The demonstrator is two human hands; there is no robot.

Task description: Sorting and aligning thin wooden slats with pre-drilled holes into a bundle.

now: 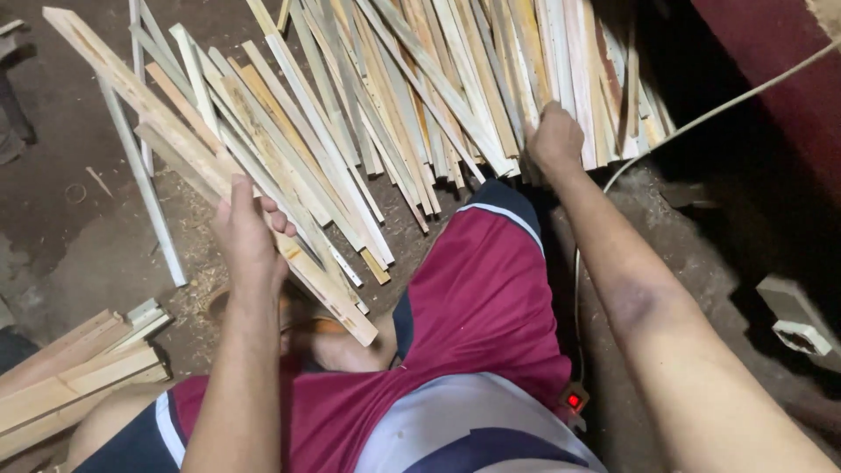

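The left hand point(248, 235) grips a long wood strip point(175, 149). The right hand point(554, 138) is closed on strips in the pile point(420, 79).

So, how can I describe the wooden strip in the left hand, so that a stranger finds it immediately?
Start at the big fan-shaped heap of pale wooden strips on the dirt floor. At its left edge, the left hand grips one long flat pale wooden strip. Unlike its neighbours, it is raised above the heap and looks wider.

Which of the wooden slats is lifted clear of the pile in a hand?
The long pale slat gripped by the left hand; it slants over the others, while the right hand only reaches into the slat pile.
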